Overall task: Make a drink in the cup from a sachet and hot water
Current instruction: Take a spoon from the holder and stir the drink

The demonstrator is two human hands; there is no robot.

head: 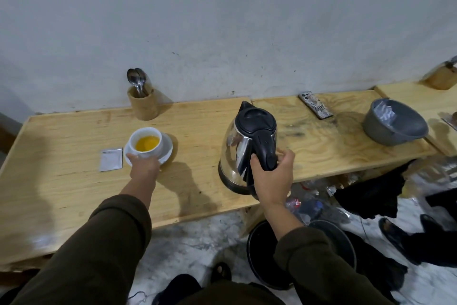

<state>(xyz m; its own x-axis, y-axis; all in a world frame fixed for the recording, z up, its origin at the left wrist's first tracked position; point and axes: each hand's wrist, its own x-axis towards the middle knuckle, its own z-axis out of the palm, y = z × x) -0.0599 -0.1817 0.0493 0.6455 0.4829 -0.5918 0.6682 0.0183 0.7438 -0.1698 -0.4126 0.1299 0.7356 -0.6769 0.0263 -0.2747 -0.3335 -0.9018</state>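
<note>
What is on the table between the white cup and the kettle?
Nothing: in the head view, only bare wooden table, partly shadowed, separates the cup on its saucer from the kettle.

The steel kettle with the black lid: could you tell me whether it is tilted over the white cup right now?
No, the steel kettle stands upright on the wooden table, well apart from the white cup, gripped by the right hand.
</note>
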